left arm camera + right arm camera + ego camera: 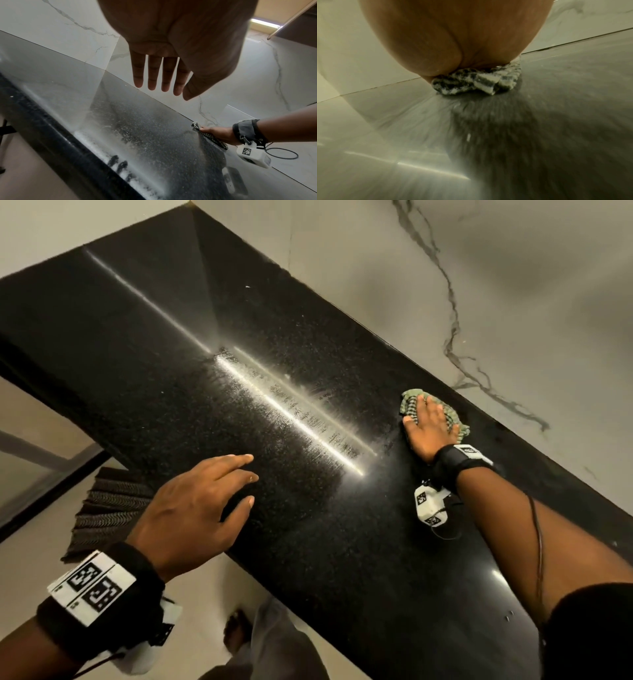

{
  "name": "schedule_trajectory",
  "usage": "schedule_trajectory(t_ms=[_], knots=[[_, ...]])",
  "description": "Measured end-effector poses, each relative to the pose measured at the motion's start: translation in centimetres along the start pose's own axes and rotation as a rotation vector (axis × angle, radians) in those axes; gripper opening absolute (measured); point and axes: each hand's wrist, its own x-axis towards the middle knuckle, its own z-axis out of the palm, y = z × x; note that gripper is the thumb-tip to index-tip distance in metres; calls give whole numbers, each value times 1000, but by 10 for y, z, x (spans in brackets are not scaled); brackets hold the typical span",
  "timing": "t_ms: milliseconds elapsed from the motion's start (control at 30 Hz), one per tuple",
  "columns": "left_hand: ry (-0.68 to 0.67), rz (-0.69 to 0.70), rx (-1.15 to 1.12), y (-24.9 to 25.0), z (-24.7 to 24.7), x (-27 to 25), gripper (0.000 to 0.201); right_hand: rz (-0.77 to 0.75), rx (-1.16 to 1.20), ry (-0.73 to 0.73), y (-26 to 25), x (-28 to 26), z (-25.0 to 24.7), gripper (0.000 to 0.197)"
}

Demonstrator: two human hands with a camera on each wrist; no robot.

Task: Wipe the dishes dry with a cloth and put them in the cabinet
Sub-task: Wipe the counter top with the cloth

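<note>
The cloth [409, 402], a green checked rag, lies bunched on the black table [164, 378] close to the back edge, where the stone meets the veined wall [513, 285]. The right hand [428, 426] lies flat on top of it with fingers stretched and spread, pressing it down rather than gripping it. The right wrist view shows the palm [453, 33] bearing on the crumpled cloth [477, 82], with the table [539, 121] blurred beneath it. The left hand [191, 505] is near the front edge with its fingers loose and apart, holding nothing. From its own wrist camera the left hand [180, 33] appears to be clear of the table, though I cannot tell for certain.

No dishes appear in any view, so I cannot say where they stand or whether they are put away. The step in hand looks like wiping the table itself, probably a tidy-up beside the main job. A smeared wet band [301, 412] catches the light across the middle of the table.

If the wipe goes on, the next move calls for dragging the cloth from the back edge across that band under even, flat pressure. Otherwise the fingers must close round the cloth and lift it toward whatever dish is left.
</note>
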Motion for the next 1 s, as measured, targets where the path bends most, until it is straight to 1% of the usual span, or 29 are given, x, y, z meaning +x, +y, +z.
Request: schedule_trajectory(t_ms=[100, 233, 367, 533, 667, 733, 833, 1000], knots=[[-2, 9, -6, -2, -3, -9, 44, -54, -34, -5, -15, -36, 18, 66], [18, 33, -7, 2, -7, -22, 43, -177, -46, -25, -41, -92, 42, 68], [23, 66, -8, 9, -9, -38, 42, -305, -63, -67, -75, -151, 70, 70], [31, 68, -39, 13, -8, -58, 45, -456, -65, -145, -117, -224, 106, 70], [12, 88, -28, 19, -2, -69, 45, -562, -94, -129, -141, -271, 133, 70], [-2, 101, -36, 24, 1, -72, 46, -598, -108, -136, -141, -290, 140, 71], [8, 118, -40, 34, 5, -74, 47, -655, -121, -133, -125, -313, 145, 70], [31, 110, -62, 41, 6, -70, 45, -629, -90, -126, -81, -337, 146, 68]])
